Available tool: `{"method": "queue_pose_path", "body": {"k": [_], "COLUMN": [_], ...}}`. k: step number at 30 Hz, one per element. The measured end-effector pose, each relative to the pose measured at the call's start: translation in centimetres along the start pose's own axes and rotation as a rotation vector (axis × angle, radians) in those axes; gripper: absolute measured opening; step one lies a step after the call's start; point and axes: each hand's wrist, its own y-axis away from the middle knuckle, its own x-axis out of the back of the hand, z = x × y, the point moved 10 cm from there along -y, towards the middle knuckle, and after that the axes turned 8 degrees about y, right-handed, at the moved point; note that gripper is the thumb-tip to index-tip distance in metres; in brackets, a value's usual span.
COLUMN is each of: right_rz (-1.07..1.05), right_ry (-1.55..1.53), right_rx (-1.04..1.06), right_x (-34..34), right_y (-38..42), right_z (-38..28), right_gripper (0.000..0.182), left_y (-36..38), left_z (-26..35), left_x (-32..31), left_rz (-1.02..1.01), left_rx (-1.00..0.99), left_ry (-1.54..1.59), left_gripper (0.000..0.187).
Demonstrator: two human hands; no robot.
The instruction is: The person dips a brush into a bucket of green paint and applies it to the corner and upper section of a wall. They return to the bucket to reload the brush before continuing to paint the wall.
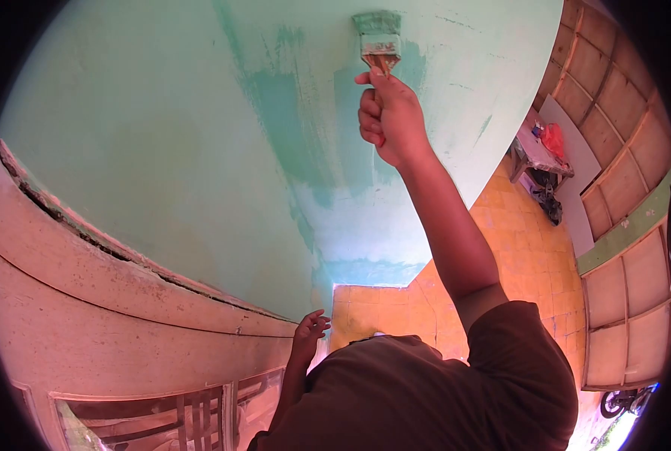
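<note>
My right hand [386, 116] is raised high and closed round the wooden handle of a wide paintbrush [380, 43]. The brush's bristles lie against the pale green wall [486, 75], near the top of the view. Darker, wet-looking green strokes [362, 113] spread on the wall below and left of the brush. Low beside my body, my left hand [312, 328] hangs near the wall's bottom corner, fingers loosely bent and apart, with nothing visible in it.
On the left is a pinkish wooden frame [125, 316] with a cracked edge and window panes below. Orange floor tiles [508, 240] lie to the right. A small table [538, 150] holds a red plastic bag [552, 140]. A motorcycle [621, 402] stands at lower right.
</note>
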Motion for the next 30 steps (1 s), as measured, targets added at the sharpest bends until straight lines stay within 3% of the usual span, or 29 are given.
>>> {"method": "queue_pose_path", "body": {"k": [3, 7, 12, 17, 23, 27, 28, 30], "right_rz": [0.03, 0.124, 0.222, 0.289, -0.012, -0.061, -0.061, -0.068], "right_ry": [-0.042, -0.065, -0.224, -0.452, -0.532, -0.275, -0.276, -0.079], "right_rx": [-0.072, -0.27, -0.633, -0.895, -0.639, -0.288, -0.29, 0.015], "right_x": [2.2, 5.1, 5.8, 4.4, -2.5, -6.0, -6.6, -6.9], "right_y": [0.4, 4.2, 10.5, 11.0, 2.5, 0.3, 0.1, -1.1], "right_z": [4.2, 14.5, 24.7, 28.3, 15.4, 4.5, 3.1, -1.8], "right_gripper": [0.027, 0.028, 0.024, 0.023, 0.024, 0.023, 0.023, 0.025], "left_y": [0.2, 0.2, -0.1, -0.1, -0.1, 0.4, 0.5, 0.6], "left_z": [-0.1, -0.2, 0.1, 0.6, 0.5, 0.8, 0.8, 0.6], "left_x": [-0.1, -0.2, -0.2, -0.3, 0.3, 0.6, 0.7, 0.9], "left_rz": [0.005, 0.012, -0.02, -0.026, -0.022, -0.021, -0.019, -0.008], "left_rx": [0.015, 0.033, 0.015, -0.002, -0.005, -0.023, -0.022, -0.007], "left_ry": [0.01, 0.014, -0.005, -0.003, 0.007, 0.016, 0.016, 0.013], "left_gripper": [0.04, 0.04, 0.041, 0.041, 0.042, 0.042, 0.042, 0.041]}}
